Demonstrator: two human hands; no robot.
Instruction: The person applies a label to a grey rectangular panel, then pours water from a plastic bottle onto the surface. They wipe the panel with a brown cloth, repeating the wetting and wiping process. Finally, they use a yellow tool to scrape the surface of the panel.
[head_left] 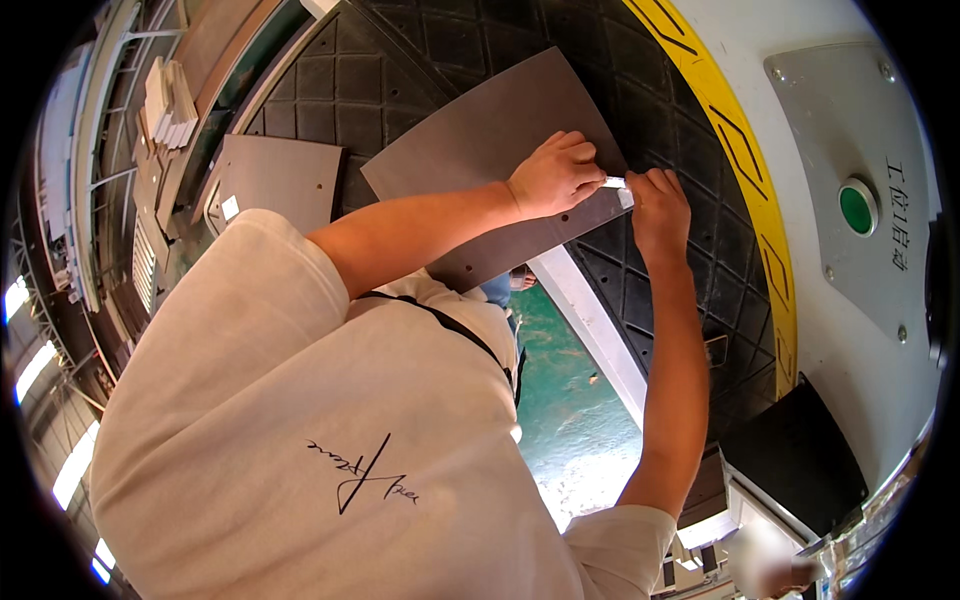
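A flat grey-brown panel with small round holes lies at an angle on the black quilted surface. Over its right corner, my left hand is closed, its fingertips on one end of a small white strip. My right hand pinches the other end, just past the panel's edge. Directly below the strip, a whitish label-like patch shows at that corner. Whether the strip and the patch are one piece, I cannot tell.
Another brown panel with a white sticker lies to the left. The black padded surface curves along a yellow band. A grey machine plate with a green button stands at the right. Stacked boards are at far left.
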